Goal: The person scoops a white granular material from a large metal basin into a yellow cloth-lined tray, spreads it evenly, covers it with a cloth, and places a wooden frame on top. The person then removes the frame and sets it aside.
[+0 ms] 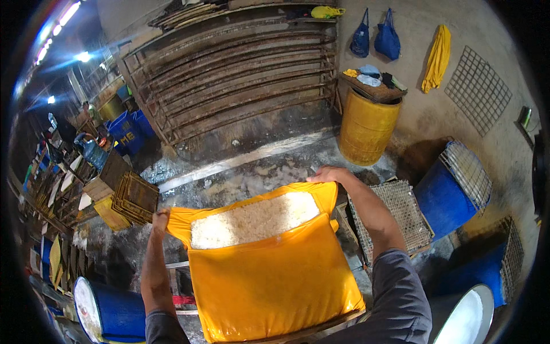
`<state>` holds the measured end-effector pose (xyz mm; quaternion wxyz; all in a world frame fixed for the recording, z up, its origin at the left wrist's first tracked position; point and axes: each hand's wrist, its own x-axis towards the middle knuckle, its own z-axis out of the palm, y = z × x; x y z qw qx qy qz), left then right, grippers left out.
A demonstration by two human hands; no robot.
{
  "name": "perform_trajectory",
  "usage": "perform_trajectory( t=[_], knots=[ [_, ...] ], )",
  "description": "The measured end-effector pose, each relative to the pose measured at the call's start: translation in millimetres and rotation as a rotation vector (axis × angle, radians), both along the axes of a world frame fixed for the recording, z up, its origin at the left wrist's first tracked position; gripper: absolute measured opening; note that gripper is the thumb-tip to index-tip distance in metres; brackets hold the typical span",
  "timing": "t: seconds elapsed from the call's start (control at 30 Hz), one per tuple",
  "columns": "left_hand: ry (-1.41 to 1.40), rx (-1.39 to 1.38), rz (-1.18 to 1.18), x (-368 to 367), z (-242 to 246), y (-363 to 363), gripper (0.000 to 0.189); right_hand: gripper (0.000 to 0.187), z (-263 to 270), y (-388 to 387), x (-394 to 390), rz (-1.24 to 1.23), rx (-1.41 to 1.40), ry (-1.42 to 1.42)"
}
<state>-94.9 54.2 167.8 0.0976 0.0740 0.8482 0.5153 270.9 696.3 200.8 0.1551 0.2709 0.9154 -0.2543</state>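
An orange-yellow cloth (pixel 270 279) lies over a wide rectangular form in front of me, its near part folded smooth and looking wet. Beyond that fold, a strip of white, crumbly material (pixel 258 219) shows between the cloth's edges. At the cloth's far left corner, my left hand (pixel 160 220) grips the bunched fabric. My right hand (pixel 328 174) pinches the far right corner, with the arm stretched out. Part of a wooden board or frame edge (pixel 339 320) shows under the cloth at the near right.
Right of the cloth stand a stack of mesh-topped frames (pixel 393 215), a blue drum (pixel 444 193) and a yellow drum (pixel 367 129). At the left are stacked wooden trays (pixel 135 198) and a blue barrel (pixel 120 311). A wooden rack (pixel 240 73) leans along the far wall.
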Motion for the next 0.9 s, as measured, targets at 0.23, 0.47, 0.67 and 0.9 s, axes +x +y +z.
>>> perform_trajectory(
  t=[0.23, 0.47, 0.67, 0.9],
  knots=[
    [0.289, 0.313, 0.065, -9, 128, -2, 0.037, 0.061, 48, 11, -10, 0.021, -0.103, 0.433],
    [0.345, 0.247, -0.037, 6, 161, -25, 0.032, 0.041, 79, 16, 15, -0.116, -0.526, 0.646],
    [0.27, 0.334, -0.015, 66, 155, -72, 0.03, 0.029, 119, 30, 97, -0.007, -0.042, 1.116],
    [0.403, 0.144, -0.197, 201, 68, -168, 0.017, 0.017, -1, 32, 301, -0.193, -0.041, 1.061]
  ],
)
